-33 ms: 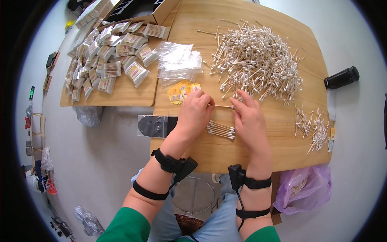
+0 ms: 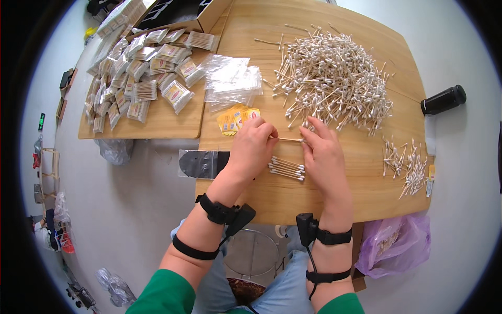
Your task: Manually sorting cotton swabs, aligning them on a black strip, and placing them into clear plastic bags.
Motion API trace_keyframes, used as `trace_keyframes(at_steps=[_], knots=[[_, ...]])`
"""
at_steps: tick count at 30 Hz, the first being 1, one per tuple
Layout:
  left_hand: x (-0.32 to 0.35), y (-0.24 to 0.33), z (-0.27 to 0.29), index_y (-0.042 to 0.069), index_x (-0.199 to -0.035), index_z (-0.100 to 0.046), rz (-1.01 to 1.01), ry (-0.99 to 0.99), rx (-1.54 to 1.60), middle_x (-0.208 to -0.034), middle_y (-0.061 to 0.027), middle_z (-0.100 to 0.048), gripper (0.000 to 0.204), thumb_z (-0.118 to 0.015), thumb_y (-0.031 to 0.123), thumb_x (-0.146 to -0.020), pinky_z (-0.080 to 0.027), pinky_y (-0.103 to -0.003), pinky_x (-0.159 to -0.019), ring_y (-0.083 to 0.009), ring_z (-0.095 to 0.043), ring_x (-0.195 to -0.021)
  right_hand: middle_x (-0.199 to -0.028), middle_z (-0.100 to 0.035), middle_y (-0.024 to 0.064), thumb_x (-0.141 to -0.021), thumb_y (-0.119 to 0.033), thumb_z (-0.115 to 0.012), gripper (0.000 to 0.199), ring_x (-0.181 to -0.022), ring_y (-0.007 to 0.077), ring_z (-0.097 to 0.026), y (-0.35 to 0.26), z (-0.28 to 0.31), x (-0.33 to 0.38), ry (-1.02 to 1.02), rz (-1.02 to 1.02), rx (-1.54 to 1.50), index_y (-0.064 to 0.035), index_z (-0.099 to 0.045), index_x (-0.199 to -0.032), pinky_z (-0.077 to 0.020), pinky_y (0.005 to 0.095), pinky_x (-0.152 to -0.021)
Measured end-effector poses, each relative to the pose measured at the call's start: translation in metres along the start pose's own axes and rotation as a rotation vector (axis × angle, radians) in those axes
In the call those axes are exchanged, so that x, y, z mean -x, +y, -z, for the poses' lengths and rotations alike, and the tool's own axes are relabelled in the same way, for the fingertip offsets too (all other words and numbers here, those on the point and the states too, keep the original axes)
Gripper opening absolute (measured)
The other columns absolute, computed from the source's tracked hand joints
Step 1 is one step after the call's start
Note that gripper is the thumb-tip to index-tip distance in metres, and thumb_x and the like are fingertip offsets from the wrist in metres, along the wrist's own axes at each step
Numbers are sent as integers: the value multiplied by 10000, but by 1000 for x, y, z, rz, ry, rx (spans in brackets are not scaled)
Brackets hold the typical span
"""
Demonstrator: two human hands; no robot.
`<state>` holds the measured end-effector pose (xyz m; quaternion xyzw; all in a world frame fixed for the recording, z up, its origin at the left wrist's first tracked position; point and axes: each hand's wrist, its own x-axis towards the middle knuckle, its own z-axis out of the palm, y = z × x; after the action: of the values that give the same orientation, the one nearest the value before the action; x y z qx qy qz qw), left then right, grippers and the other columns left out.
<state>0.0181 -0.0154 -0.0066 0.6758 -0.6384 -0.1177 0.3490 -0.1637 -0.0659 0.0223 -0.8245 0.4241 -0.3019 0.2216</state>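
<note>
Bright, even light falls across the scene, apparently from overhead, though no lamp shows. Shadows are soft and short: a faint one lies under the left hand (image 2: 254,149) and right hand (image 2: 325,157), just below the fingers (image 2: 314,133), and a longer dull one stretches beside the black cylinder (image 2: 443,99) far right of them. Mild glare whitens the clear bags (image 2: 232,81) above the fingers. Near the fingers detail is sharp. The worktop (image 2: 361,183) edges bow strongly outward, and a black vignette rings the frame, where things look slightly smeared.
</note>
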Motion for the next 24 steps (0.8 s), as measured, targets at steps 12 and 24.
trace_keyframes(at_steps=[12,24], knots=[[3,0,17,3,-880,-616,40,-174,147,-852,-153,-650,81,-683,31,-843,-514,-407,-751,-344,-640,-834,-967,-632,131,-821,-11,-710,148,-864,303,-656,13,25,10,-117,-380,-173,-24,-659,-960,-527,404,-762],[5,4,7,23,-911,-610,29,-67,71,-870,-129,-623,84,-672,45,-859,-515,-417,-723,-337,-635,-810,-922,-614,124,-838,-66,-722,86,-800,307,-645,27,19,14,-51,-299,-102,-30,-658,-883,-509,404,-715]])
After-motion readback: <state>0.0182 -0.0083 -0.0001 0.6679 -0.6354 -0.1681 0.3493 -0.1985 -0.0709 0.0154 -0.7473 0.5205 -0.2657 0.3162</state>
